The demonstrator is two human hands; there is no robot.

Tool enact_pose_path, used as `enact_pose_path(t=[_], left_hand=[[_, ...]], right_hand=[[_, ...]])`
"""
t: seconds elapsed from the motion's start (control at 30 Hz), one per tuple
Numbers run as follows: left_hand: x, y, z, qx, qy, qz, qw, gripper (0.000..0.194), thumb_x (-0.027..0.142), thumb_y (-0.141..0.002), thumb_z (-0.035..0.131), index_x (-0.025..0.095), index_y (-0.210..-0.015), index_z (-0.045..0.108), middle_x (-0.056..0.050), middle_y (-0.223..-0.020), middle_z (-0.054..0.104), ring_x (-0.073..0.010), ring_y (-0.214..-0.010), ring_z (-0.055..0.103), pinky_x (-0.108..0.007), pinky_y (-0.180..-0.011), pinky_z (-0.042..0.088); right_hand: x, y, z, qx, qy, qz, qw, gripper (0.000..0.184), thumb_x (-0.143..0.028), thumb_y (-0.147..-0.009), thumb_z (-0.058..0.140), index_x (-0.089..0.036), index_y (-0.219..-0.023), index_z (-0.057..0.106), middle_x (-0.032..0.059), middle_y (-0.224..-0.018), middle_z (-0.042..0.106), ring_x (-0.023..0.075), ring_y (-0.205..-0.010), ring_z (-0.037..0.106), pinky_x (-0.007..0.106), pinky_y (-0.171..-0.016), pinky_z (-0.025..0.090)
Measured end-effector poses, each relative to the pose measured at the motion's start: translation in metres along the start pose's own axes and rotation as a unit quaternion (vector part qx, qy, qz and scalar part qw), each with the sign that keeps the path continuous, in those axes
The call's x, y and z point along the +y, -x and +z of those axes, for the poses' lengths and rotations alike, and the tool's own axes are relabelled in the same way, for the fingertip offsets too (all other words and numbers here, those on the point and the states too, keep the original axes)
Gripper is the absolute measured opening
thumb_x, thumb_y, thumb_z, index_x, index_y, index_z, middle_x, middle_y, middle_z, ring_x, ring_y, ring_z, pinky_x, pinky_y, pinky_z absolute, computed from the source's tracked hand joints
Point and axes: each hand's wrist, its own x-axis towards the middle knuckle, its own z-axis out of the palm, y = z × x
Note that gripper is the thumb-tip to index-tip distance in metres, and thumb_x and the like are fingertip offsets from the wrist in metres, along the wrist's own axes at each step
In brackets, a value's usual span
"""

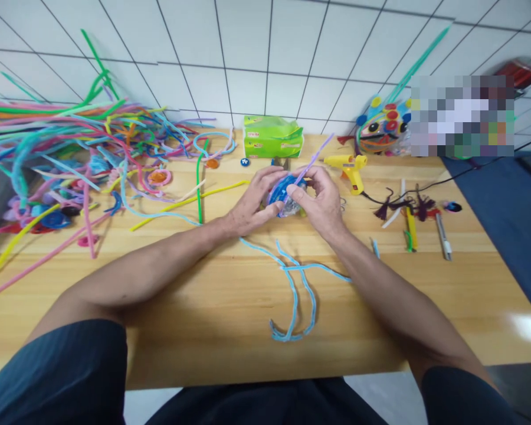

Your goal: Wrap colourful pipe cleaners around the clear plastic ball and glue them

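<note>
Between my two hands, above the middle of the table, is a round blue piece [279, 190] with a clear, shiny part below it. My left hand [255, 203] grips its left side, thumb along the lower edge. My right hand [321, 198] is closed at its right side, pressing a purple pipe cleaner [315, 154] against the piece with the thumb. One end of the pipe cleaner sticks up past my right fingers. What lies under my fingertips is hidden. Several light-blue pipe cleaners [295, 295] rest on the table nearer to me, some bent into curves.
A heap of coloured pipe cleaners [71, 127] fills the left side. Behind my hands stands a green tissue pack [272, 137]. To the right are a yellow glue gun [354, 170] with its cord, dark tassels [383, 206], a utility knife [443, 237] and a decorated face-like craft [383, 127].
</note>
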Motion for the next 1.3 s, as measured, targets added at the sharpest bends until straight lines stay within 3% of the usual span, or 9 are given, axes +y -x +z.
enact_pose_path(t=[0.33, 0.67, 0.8, 1.3], left_hand=[[-0.003, 0.0, 0.005, -0.004, -0.001, -0.023, 1.0, 0.071, 0.064, -0.115, 0.06, 0.022, -0.171, 0.049, -0.023, -0.168, 0.057, -0.0353, -0.165, 0.051, -0.063, -0.138, 0.047], [-0.001, 0.001, 0.005, 0.006, 0.018, -0.009, 1.0, 0.067, 0.048, -0.115, 0.066, 0.023, -0.174, 0.045, -0.023, -0.169, 0.054, -0.0371, -0.166, 0.05, -0.063, -0.137, 0.049], [-0.002, 0.002, 0.006, -0.001, 0.025, -0.02, 0.999, 0.066, 0.047, -0.115, 0.064, 0.025, -0.175, 0.044, -0.021, -0.171, 0.055, -0.0379, -0.17, 0.046, -0.065, -0.139, 0.046], [-0.012, 0.001, 0.007, -0.001, 0.022, -0.011, 1.0, 0.066, 0.052, -0.115, 0.063, 0.023, -0.172, 0.049, -0.022, -0.168, 0.058, -0.0376, -0.165, 0.052, -0.065, -0.14, 0.046]], right_hand=[[0.008, 0.0, 0.0, 0.01, -0.005, -0.006, 1.0, 0.027, -0.043, -0.09, 0.084, -0.027, -0.109, 0.075, 0.0048, -0.116, 0.078, 0.0263, -0.115, 0.072, 0.042, -0.104, 0.053], [0.019, 0.001, 0.003, 0.018, -0.025, -0.017, 0.999, 0.029, -0.046, -0.091, 0.086, -0.028, -0.112, 0.075, 0.0042, -0.118, 0.078, 0.0274, -0.117, 0.072, 0.044, -0.108, 0.055], [0.021, 0.003, 0.002, 0.015, -0.021, -0.011, 1.0, 0.031, -0.049, -0.093, 0.085, -0.029, -0.114, 0.075, 0.0044, -0.12, 0.077, 0.0276, -0.117, 0.073, 0.043, -0.106, 0.056], [0.027, -0.001, 0.007, 0.031, 0.004, -0.015, 0.999, 0.032, -0.052, -0.091, 0.08, -0.027, -0.111, 0.074, 0.0068, -0.12, 0.079, 0.0285, -0.112, 0.071, 0.047, -0.106, 0.058]])
